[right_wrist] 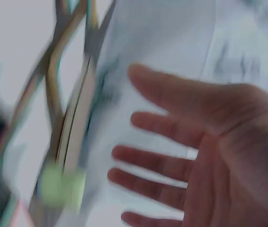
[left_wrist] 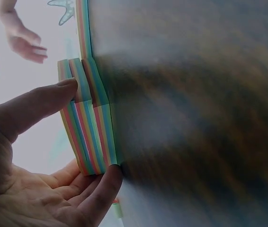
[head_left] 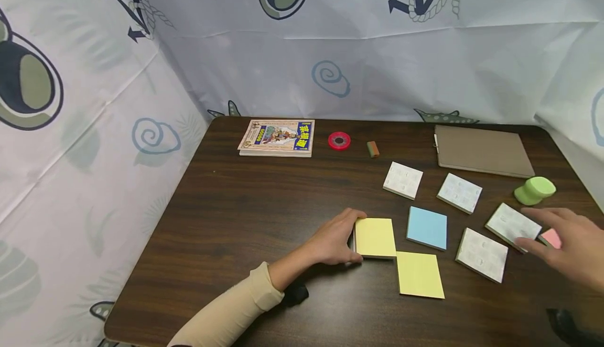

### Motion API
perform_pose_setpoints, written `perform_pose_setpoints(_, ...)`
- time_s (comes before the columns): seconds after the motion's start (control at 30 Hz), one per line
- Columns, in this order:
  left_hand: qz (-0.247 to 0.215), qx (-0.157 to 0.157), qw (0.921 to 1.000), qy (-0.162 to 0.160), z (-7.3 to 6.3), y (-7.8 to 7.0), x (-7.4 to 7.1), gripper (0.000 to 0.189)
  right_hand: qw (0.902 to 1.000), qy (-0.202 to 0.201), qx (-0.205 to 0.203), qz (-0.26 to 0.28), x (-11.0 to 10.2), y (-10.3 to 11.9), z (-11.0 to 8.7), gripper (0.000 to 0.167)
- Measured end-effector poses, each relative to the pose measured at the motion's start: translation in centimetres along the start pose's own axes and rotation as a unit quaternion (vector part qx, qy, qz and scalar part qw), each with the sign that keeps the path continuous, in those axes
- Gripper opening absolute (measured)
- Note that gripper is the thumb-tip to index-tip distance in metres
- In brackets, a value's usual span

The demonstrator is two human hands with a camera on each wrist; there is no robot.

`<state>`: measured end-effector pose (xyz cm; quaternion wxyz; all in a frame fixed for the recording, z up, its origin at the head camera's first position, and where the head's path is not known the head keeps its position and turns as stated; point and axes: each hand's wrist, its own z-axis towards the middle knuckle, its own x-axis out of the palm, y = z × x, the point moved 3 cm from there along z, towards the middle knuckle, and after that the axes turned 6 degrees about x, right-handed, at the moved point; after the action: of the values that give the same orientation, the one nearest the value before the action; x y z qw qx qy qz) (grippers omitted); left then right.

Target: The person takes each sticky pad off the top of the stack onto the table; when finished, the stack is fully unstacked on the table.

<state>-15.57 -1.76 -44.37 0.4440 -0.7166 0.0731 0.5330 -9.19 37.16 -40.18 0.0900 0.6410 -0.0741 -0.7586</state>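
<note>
My left hand (head_left: 334,238) grips a stack of sticky-note pads with a yellow top (head_left: 376,237), thumb on one side and fingers on the other. In the left wrist view the stack (left_wrist: 90,127) shows three layers with multicoloured striped edges, slightly offset. A second yellow pad (head_left: 420,275) lies at the stack's near right corner, and a blue pad (head_left: 427,228) lies to its right. Fingers spread, my right hand (head_left: 568,242) hovers holding nothing beside a whitish patterned pad (head_left: 511,225); it partly hides a pink pad (head_left: 551,238).
More whitish pads (head_left: 482,254) lie on the right half of the dark table (head_left: 226,205). A green cylinder (head_left: 535,190) and a brown-grey notebook (head_left: 483,150) are at back right. Along the back are a book (head_left: 278,136), a red disc (head_left: 339,140) and a small orange-green block (head_left: 373,149).
</note>
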Motion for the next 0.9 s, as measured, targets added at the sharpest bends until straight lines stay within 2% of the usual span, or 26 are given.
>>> perform_pose_setpoints(0.13, 0.001, 0.001, 1.0, -0.002, 0.0, 0.2, 0.0, 0.084, 0.9914, 0.031, -0.125, 0.022, 0.3, 7.3, 0.8, 0.058)
perform_pose_setpoints(0.23, 0.003, -0.001, 1.0, -0.002, 0.1, 0.2, 0.2, 0.085, 0.9736, 0.026, -0.219, 0.061, 2.0, 11.7, 1.1, 0.059)
perform_pose_setpoints(0.33, 0.005, -0.002, 1.0, 0.001, 0.2, 0.2, 0.3, 0.085, 0.9583, 0.047, -0.271, 0.078, 4.1, 14.9, 1.4, 0.063)
perform_pose_setpoints(0.53, 0.012, 0.0, 0.9999, 0.01, 0.4, 0.1, 0.4, 0.085, 0.946, 0.109, -0.296, 0.073, 7.1, 18.4, 1.8, 0.07)
perform_pose_setpoints(0.9, 0.023, -0.003, 0.9997, 0.006, 0.2, 0.2, 0.2, 0.087, 0.9366, 0.137, -0.31, 0.089, 8.6, 20.3, 3.1, 0.071)
